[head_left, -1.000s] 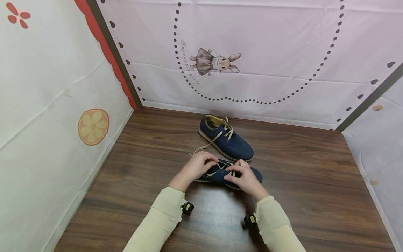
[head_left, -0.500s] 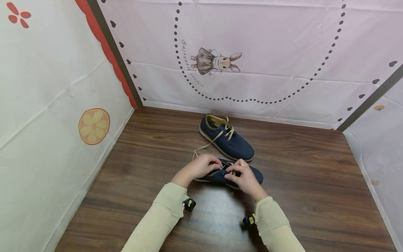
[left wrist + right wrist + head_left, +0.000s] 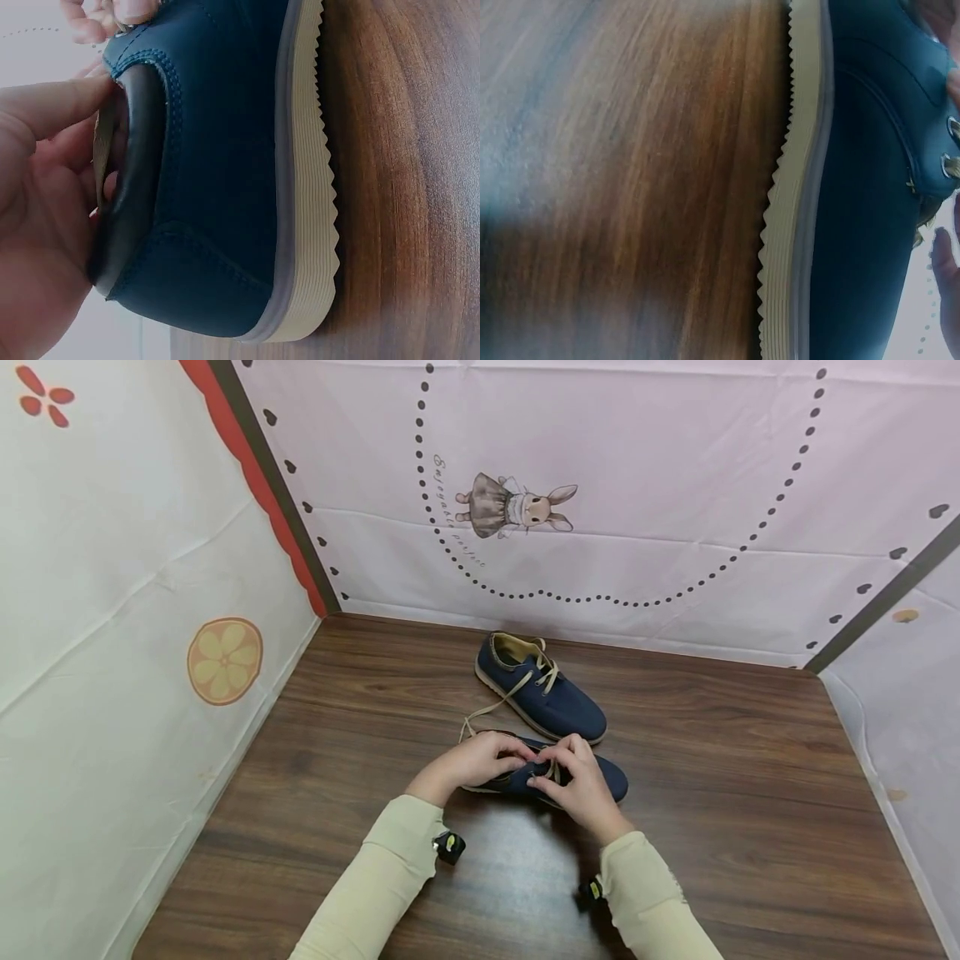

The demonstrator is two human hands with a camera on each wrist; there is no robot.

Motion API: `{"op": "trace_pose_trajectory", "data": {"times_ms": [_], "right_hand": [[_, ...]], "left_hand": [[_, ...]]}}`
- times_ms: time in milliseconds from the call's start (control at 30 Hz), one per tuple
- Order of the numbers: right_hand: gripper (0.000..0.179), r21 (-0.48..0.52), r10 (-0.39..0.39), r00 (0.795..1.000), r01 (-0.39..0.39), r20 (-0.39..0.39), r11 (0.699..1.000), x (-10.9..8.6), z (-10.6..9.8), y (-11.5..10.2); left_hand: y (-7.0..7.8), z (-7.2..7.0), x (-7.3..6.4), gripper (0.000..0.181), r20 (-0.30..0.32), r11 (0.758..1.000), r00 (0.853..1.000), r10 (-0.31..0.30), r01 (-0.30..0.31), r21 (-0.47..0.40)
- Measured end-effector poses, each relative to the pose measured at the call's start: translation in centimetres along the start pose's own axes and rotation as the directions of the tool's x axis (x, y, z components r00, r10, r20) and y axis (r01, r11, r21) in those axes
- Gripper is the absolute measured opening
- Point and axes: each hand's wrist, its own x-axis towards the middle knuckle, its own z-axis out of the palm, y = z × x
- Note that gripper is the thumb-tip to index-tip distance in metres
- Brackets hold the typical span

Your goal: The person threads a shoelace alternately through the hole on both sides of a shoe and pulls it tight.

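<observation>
A navy blue shoe (image 3: 611,779) with a pale ridged sole stands on the wooden surface, under both hands. At its opening, my left hand (image 3: 480,758) bends its thumb and fingers in by the top eyelets, holding a beige shoelace (image 3: 102,154) that hangs inside the collar. The left thumb (image 3: 75,97) presses at the collar's upper edge. My right hand (image 3: 581,783) pinches with thumb and index finger at the eyelet flap, where lace shows between the fingertips. The lace's tip is hidden by the fingers. In the right wrist view, laced eyelets (image 3: 951,166) show along the flap.
A matching navy shoe (image 3: 558,702) stands just behind, its loose beige lace (image 3: 491,703) trailing left to beside the left hand. A printed pink-white cloth wall (image 3: 637,510) rises at the back. White cloth walls (image 3: 150,577) close the sides of the brown wooden surface (image 3: 360,710).
My left hand has shifted right and deeper toward the eyelets. My right fingertips have moved slightly left and up, so both hands' fingertips now meet at the flap. The shoes stay put.
</observation>
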Motion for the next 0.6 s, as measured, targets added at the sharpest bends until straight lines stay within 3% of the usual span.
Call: {"op": "trace_pose_trajectory", "data": {"times_ms": [133,300,367,467,533,600], "right_hand": [[0.017,0.023,-0.013,0.999,0.014,-0.037,1.0,0.2,0.1,-0.3],[0.009,0.171,0.115,0.992,-0.106,-0.042,0.979,0.6,-0.4,-1.3],[0.007,0.219,0.141,0.989,-0.13,-0.035,0.967,1.1,-0.6,-1.9],[0.006,0.258,0.158,0.987,-0.15,-0.01,0.954,1.7,-1.0,-2.6],[0.012,0.264,0.191,0.981,-0.19,0.022,0.946,2.0,-1.2,-2.7],[0.022,0.233,0.231,0.971,-0.239,0.063,0.943,1.9,-1.5,-2.3]], "left_hand": [[-0.2,0.0,-0.2,0.021,0.004,0.997,1.0,0.015,-0.015,-0.07],[-0.4,0.3,-0.4,0.024,-0.053,0.995,0.995,0.081,-0.084,-0.047],[-0.6,0.5,-0.3,0.025,-0.108,0.99,0.985,0.137,-0.138,-0.005],[-0.9,0.9,-0.1,0.019,-0.207,0.977,0.955,0.212,-0.214,0.016],[-1.0,1.1,-0.2,0.012,-0.253,0.967,0.937,0.239,-0.253,-0.021],[-1.2,1.0,-0.4,0.009,-0.286,0.96,0.931,0.225,-0.262,-0.099]]}}
